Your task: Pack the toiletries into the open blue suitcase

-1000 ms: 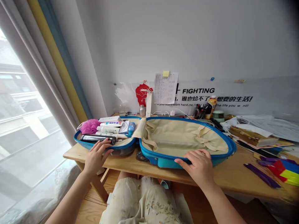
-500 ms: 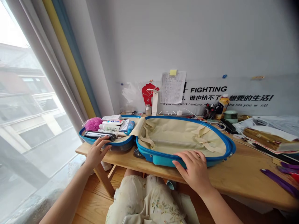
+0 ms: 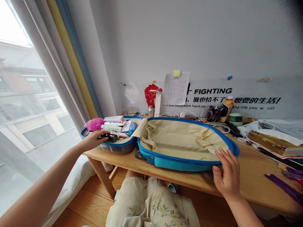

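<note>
On the table a turquoise suitcase (image 3: 182,166) lies opened out, its right half showing a beige lining and straps. My left hand (image 3: 91,141) rests at the smaller left half, fingers stretched across a black cylinder (image 3: 110,137) at the front rim and touching it. Whether they grip it is partly hidden. Behind the cylinder lie a pink bath puff (image 3: 95,124), a toothpaste box (image 3: 115,123), a white tube (image 3: 112,128) and a blue bottle (image 3: 133,127). My right hand (image 3: 227,176) is at the right half's front right rim, open, fingers spread, holding nothing.
A white lamp (image 3: 157,104) stands by the wall behind the suitcase. To the right are an orange-yellow bottle (image 3: 227,108), a green jar (image 3: 235,119), cables, papers and a purple strap (image 3: 284,187). A curtained window (image 3: 26,126) is on the left.
My left hand has moved from the front rim onto the black cylinder. My right hand has slid right along the rim, toward the suitcase's right end.
</note>
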`<state>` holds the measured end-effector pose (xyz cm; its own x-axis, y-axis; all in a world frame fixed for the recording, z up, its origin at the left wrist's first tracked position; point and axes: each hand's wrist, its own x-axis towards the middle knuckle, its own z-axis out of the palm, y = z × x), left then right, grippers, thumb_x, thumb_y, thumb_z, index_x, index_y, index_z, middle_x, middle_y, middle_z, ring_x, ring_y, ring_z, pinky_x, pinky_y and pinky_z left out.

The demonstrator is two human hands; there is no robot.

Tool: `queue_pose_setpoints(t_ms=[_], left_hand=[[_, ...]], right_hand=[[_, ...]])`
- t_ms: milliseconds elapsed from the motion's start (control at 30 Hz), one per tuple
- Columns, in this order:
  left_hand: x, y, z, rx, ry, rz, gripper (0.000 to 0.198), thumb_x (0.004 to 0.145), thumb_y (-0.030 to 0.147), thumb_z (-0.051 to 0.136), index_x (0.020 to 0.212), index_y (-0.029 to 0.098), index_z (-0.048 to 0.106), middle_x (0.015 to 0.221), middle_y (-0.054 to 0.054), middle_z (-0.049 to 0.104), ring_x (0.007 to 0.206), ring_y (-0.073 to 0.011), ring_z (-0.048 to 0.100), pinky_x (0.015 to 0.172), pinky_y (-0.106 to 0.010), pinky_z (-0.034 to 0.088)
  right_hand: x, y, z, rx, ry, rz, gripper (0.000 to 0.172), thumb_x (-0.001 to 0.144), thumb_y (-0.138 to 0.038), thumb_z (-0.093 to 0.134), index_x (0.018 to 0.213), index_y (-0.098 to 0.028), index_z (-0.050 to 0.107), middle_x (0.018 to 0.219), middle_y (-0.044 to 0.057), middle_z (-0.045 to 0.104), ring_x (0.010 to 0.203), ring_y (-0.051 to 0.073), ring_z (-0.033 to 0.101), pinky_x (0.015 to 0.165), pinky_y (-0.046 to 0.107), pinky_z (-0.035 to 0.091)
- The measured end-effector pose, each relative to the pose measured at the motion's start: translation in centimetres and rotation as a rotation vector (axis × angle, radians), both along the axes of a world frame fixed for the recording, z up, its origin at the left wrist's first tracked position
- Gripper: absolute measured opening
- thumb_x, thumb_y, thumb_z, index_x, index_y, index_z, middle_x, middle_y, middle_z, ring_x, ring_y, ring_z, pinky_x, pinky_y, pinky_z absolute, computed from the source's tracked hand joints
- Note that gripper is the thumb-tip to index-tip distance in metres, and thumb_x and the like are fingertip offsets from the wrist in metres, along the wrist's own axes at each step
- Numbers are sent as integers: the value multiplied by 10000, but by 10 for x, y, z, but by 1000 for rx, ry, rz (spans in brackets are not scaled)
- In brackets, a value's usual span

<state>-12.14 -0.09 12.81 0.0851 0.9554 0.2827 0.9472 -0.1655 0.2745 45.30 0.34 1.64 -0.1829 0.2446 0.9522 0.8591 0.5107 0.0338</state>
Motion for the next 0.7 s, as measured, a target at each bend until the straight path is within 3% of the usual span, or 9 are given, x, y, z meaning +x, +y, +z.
queue_pose_setpoints(t_ms=[100, 233, 367, 500, 600, 700], left_hand=[[-8, 17, 12, -144, 54, -22, 718, 709, 689, 500, 1215, 201, 645, 1236, -133, 687, 1111, -321, 642, 976, -421, 499], [-10, 40, 24, -289, 185, -31, 648, 591, 515, 592, 1180, 254, 658, 1121, -93, 728, 1014, -310, 677, 898, -402, 521], [-6, 49, 25, -274, 329, 28, 555, 506, 405, 635, 1043, 280, 691, 1033, -72, 733, 990, -320, 676, 875, -398, 505], [-1, 44, 33, -243, 381, 35, 581, 546, 399, 616, 1108, 259, 667, 1098, -98, 702, 1005, -309, 661, 877, -380, 493], [18, 37, 57, -133, 353, 79, 659, 649, 494, 573, 1246, 216, 599, 1167, -122, 656, 995, -296, 649, 851, -363, 497], [62, 33, 89, 41, 279, 39, 715, 736, 589, 535, 1354, 230, 519, 1193, -96, 609, 972, -263, 633, 828, -339, 499]], right_hand=[[-1, -1, 0, 11, -2, 8, 517, 991, -350, 374, 1494, -235, 388, 1338, 160, 581, 1382, 343, 430, 1094, 555, 390], [3, 0, -3, -11, 13, -8, 500, 986, -354, 380, 1472, -241, 418, 1346, 146, 584, 1363, 339, 454, 1088, 560, 400], [3, 1, -4, -6, 5, -4, 488, 985, -339, 377, 1459, -233, 424, 1320, 151, 593, 1350, 333, 465, 1078, 552, 406], [2, 0, -3, 2, 6, 1, 484, 988, -331, 364, 1461, -240, 415, 1301, 147, 597, 1346, 324, 465, 1073, 544, 406], [2, 0, -3, -5, 17, 10, 482, 984, -326, 371, 1456, -244, 423, 1311, 143, 594, 1349, 321, 459, 1080, 545, 400], [1, 0, -4, -1, 22, 7, 476, 981, -318, 377, 1447, -238, 434, 1307, 147, 595, 1354, 321, 452, 1083, 548, 395]])
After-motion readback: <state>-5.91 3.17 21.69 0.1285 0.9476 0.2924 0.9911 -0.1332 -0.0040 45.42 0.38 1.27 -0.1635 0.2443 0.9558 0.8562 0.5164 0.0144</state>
